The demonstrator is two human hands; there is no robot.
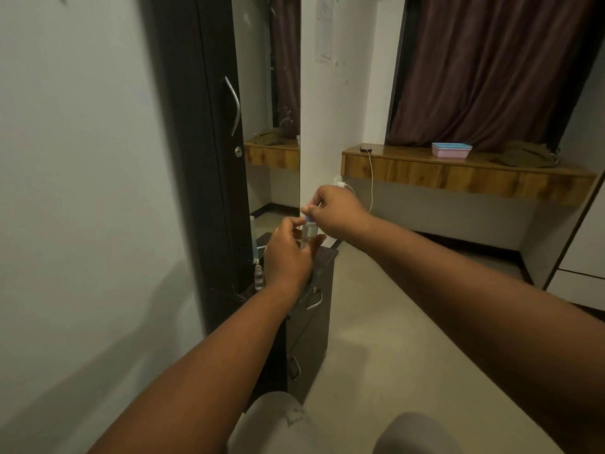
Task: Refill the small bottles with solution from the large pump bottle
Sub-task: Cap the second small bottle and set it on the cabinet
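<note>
A small clear bottle point(308, 233) with a blue cap point(309, 218) is held upright in front of me, above a dark drawer unit point(309, 326). My left hand point(288, 253) wraps its lower body. My right hand point(337, 213) pinches the blue cap from above. Another small clear bottle point(259, 277) stands on the drawer unit's top by the dark cabinet. Behind it rises a tall bottle with bluish liquid point(254, 239), mostly hidden by my left hand; whether it has a pump cannot be told.
A tall dark cabinet point(209, 142) with a metal handle stands at left, a mirror beside it. A wooden shelf point(458, 173) at right carries a charging phone point(366, 148) and stacked pink and blue trays point(451, 150). Dark curtains hang above. My knees show at the bottom.
</note>
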